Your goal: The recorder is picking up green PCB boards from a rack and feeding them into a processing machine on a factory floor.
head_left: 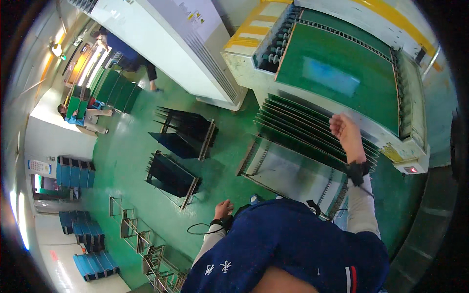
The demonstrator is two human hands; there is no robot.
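My right hand (345,131) is held out over a rack of upright green panels (298,128), close to the front of a roller conveyor machine (413,110). Its fingers are loosely bent, and nothing shows in them. A large green panel (342,80) lies flat on the machine's rollers, with a bright reflection on it. The slotted metal rack (293,168) holds several panels at its far side, and its pale near part shows bare. Down by my left side hangs my left hand (224,209), its fingers slightly apart and holding nothing. Both wrists wear dark bands.
Two racks of dark panels, a farther one (188,132) and a nearer one (171,176), stand on the green floor. A tall white cabinet (166,44) rises beyond. Metal frames (141,241) line the lower left. Two people are at far left, one carrying green panels (77,103).
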